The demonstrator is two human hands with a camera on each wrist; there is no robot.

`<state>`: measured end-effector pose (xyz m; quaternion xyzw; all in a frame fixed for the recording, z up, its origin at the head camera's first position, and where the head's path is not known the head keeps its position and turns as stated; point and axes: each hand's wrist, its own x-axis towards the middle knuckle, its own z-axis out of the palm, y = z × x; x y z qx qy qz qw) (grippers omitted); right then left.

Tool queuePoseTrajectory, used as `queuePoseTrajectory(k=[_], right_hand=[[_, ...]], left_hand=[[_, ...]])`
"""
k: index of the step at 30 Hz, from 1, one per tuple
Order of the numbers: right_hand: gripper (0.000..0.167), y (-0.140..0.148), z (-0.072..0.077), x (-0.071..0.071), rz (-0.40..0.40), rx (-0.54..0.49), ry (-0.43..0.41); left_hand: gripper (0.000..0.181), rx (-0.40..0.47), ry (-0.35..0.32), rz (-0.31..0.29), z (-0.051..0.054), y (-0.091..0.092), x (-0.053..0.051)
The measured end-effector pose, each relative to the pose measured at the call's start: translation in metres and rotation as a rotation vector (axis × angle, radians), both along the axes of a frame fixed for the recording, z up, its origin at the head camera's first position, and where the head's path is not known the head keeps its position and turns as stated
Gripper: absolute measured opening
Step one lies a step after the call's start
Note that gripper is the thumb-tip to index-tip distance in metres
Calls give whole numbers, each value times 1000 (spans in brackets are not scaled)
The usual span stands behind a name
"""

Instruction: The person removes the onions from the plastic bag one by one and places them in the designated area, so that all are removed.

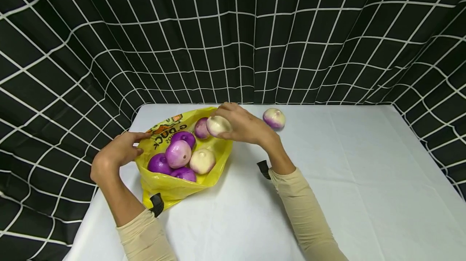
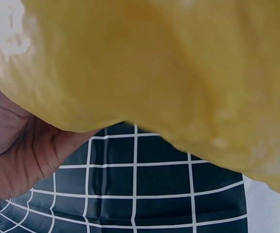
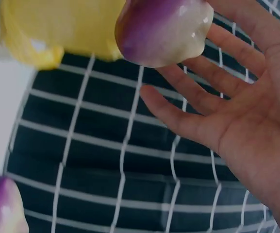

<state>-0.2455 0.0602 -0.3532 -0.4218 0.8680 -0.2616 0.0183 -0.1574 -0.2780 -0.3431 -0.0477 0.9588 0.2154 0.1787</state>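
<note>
Head view: a white cloth with faint creases covers the table (image 1: 349, 180), and black curtains (image 1: 182, 50) with a white grid hang in folds behind it and at both sides. The yellow bag (image 1: 169, 190) stands on the cloth, thin and glossy, its mouth spread wide and its inner wall printed with dark lettering (image 1: 165, 136). Inside it lie six round, smooth onions: a pale onion (image 1: 202, 161) at the right, a pink-white onion (image 1: 178, 154) on top near the middle, and purple ones around them. At the left rim of the bag, the left hand (image 1: 118, 151) pinches the plastic. Over the right part of the bag's mouth, the right hand (image 1: 244, 125) holds a whitish onion (image 1: 218, 126) between thumb and fingers. To the right of the bag, beyond that hand, a loose onion (image 1: 274, 119), purple below and cream above, sits on the cloth. Beige sleeves (image 1: 302, 208) cover the forearms.

Left wrist view: the bag's wrinkled, translucent side fills the upper part; the hand is at its lower left edge, fingertips hidden behind it.

Right wrist view: the held onion, shiny purple fading to cream, appears just beside the bag, fingers spread along it; the thumb's grip cannot be made out here.
</note>
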Motion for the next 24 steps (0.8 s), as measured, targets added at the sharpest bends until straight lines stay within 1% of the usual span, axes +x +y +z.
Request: queuePoseTrajectory(k=[4, 7, 10, 13, 16, 21, 24], right_hand=[[52, 27, 8, -7, -90, -69, 0], [52, 49, 11, -13, -181, -78, 5], [51, 70, 11, -21, -301, -68, -8], [52, 90, 7, -29, -415, -49, -33], [53, 106, 1, -36, -497, -31, -53], [56, 126, -9, -45, -583, 27, -62], [59, 135, -16, -49, -610, 84, -79]], left_hand=[[57, 2, -1, -1, 0, 0, 0], [58, 5, -5, 1, 0, 0, -1], [58, 9, -9, 7, 0, 0, -1], [59, 14, -10, 7, 0, -1, -1], [59, 15, -13, 5, 1, 0, 0], [60, 22, -22, 9, 1, 0, 1], [61, 24, -29, 9, 1, 0, 1]])
